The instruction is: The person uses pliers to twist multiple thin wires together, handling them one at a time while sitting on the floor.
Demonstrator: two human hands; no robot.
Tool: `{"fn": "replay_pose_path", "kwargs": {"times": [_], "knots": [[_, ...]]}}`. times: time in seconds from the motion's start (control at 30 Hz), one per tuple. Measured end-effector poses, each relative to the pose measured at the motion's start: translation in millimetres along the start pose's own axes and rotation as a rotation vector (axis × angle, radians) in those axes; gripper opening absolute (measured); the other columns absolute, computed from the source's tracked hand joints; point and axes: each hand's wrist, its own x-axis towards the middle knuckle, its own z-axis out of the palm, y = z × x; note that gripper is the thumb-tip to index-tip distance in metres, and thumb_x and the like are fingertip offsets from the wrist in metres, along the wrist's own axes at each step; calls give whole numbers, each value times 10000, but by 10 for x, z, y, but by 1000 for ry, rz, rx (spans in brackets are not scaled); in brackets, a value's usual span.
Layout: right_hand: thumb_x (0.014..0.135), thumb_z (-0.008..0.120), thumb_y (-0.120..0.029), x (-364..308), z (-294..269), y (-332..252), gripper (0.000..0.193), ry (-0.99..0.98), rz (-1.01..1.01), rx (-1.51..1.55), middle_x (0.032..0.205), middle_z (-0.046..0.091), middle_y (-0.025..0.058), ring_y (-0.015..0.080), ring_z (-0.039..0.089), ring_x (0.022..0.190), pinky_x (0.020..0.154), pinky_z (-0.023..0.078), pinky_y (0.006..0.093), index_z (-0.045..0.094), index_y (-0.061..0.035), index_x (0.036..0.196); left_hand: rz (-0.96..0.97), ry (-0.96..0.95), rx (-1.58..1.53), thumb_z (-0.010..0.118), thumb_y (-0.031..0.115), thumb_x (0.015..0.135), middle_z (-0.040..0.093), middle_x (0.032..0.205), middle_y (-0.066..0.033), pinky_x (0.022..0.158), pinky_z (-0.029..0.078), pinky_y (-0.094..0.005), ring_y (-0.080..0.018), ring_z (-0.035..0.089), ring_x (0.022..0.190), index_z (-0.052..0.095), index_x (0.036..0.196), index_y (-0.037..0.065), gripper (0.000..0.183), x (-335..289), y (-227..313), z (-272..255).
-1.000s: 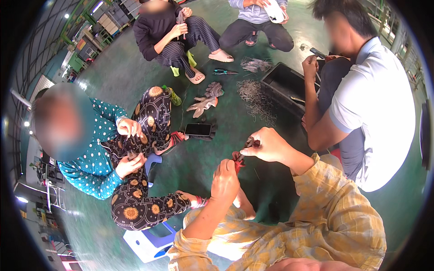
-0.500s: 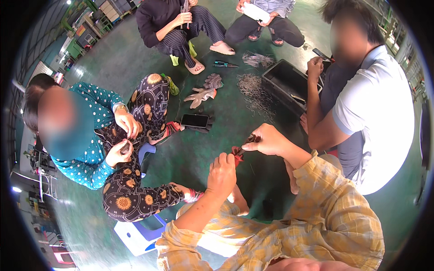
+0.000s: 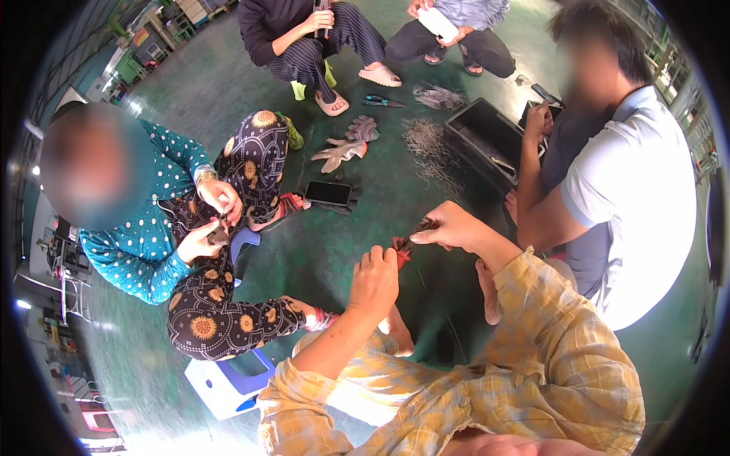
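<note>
My left hand (image 3: 374, 277) is closed in a fist around a tool with red grips (image 3: 403, 252), which look like pliers handles. Just to the right, my right hand (image 3: 450, 229) is closed, its thumb and fingers pinching at a dark metal part (image 3: 423, 226) by the tool. Whether that part is the tool's head or a separate piece, I cannot tell. Both hands are raised in front of me above the green floor, nearly touching. My palms and most of the tool are hidden by the fingers.
Beyond my hands lie a pile of thin metal pieces (image 3: 430, 148), a black crate (image 3: 487, 140), teal-handled pliers (image 3: 382, 101), work gloves (image 3: 342, 154) and a phone (image 3: 328, 192). Co-workers squat or sit around; one on the left works a small dark object. A blue-and-white stool (image 3: 228, 386) stands at lower left.
My hands keep their grip and have shifted only slightly. The left co-worker's hands have come together, and the right co-worker's hand has moved slightly. The whole view has tilted a little.
</note>
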Motion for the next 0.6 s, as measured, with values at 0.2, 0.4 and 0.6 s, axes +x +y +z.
{"fn": "replay_pose_path", "kwargs": {"times": [0.2, 0.4, 0.6], "knots": [[813, 605, -94, 120, -153, 186, 161, -175, -79, 261, 673, 593, 73, 130, 564, 543, 560, 504, 262, 624, 31, 913, -262, -229, -423, 555, 127, 822, 520, 984, -179, 777, 431, -444, -385, 521, 937, 507, 983, -3, 211, 9, -9, -145], [791, 571, -16, 265, -192, 435, 145, -102, 143, 209, 716, 627, 120, 178, 626, 586, 528, 540, 294, 611, 55, 912, -200, -391, -438, 555, 163, 833, 546, 952, -188, 769, 431, -450, -392, 532, 924, 526, 954, 1, 204, 27, 21, -290], [698, 640, -16, 680, -449, 918, 372, 320, 190, -163, 798, 640, 207, 234, 638, 634, 561, 529, 349, 555, 123, 1032, -90, -460, -296, 566, 177, 823, 567, 919, -171, 729, 442, -458, -382, 561, 849, 545, 931, 22, 191, -39, 59, -252]]}}
